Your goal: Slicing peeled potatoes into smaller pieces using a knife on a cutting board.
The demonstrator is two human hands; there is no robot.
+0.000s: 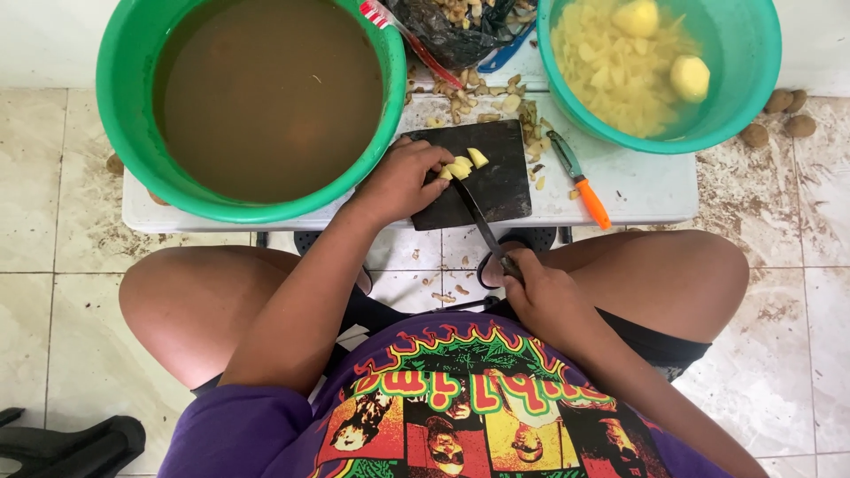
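Left hand (403,177) pressed down on pale potato pieces (460,165) atop a dark cutting board (496,181) at the near edge of the white bench (637,190). Right hand (544,292) closed round the handle of a knife (478,217), blade tip among the pieces. Flanked by a green basin (133,115) of murky water toward the left edge, a teal basin (744,80) of cut potato toward the right, an orange-handled peeler (580,181) just beside the board.

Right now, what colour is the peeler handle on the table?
Orange; the peeler shows best in the head view.
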